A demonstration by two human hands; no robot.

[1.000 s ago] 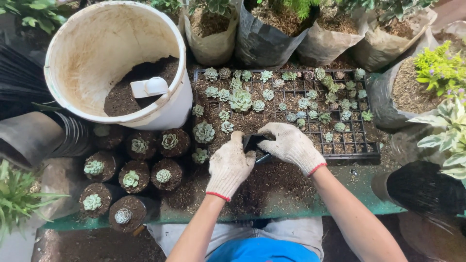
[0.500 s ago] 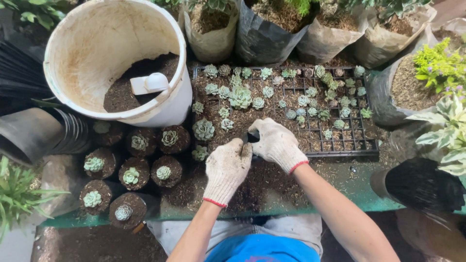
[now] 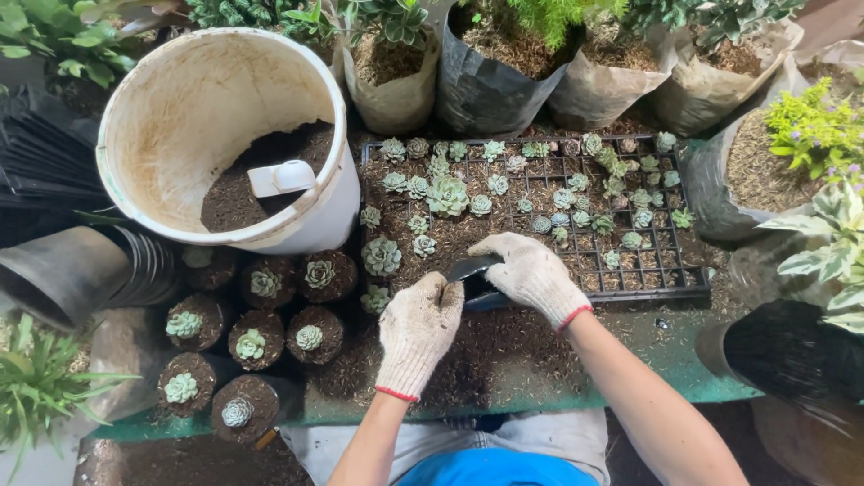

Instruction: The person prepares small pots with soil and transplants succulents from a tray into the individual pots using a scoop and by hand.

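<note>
Gripping a small black pot [image 3: 474, 281] at the near edge of the seedling tray [image 3: 666, 283], both gloved hands — left hand [image 3: 418, 328], right hand [image 3: 531, 270] — have fingers closed on it; squeezing could spill soil.

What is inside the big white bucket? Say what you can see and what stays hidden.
The white bucket holds dark soil with a white scoop lying on it. Its soil-stained inner wall shows; whatever lies under the soil is covered.
</note>
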